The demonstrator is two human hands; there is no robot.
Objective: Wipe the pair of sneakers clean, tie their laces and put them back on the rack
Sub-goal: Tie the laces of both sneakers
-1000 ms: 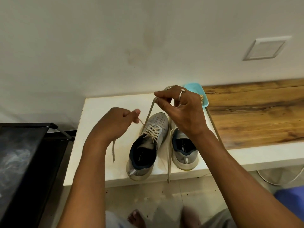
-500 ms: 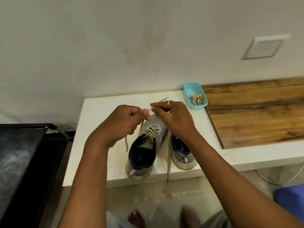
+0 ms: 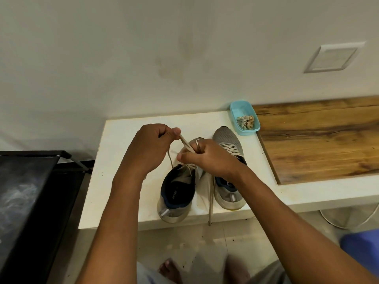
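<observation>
Two grey sneakers with dark blue linings stand side by side on a white ledge [image 3: 123, 181], heels toward me. Over the left sneaker [image 3: 176, 193], my left hand [image 3: 151, 148] pinches one end of its pale lace [image 3: 185, 143] between thumb and fingers. My right hand [image 3: 207, 156], wearing a ring, grips the other part of the lace just above the tongue. A loose lace end [image 3: 210, 201] hangs down between the shoes past the ledge's front edge. The right sneaker [image 3: 229, 167] has its laces crossed, and my right wrist partly covers it.
A light blue tub [image 3: 233, 115] with crumpled scraps sits behind the right sneaker. A wooden board [image 3: 320, 140] covers the ledge to the right. A black rack [image 3: 30, 181] stands at the left. My bare feet are on the tiled floor below.
My right hand has come down from its raised position toward the left sneaker's tongue, bringing the lace with it. Both hands now meet close together over the shoe.
</observation>
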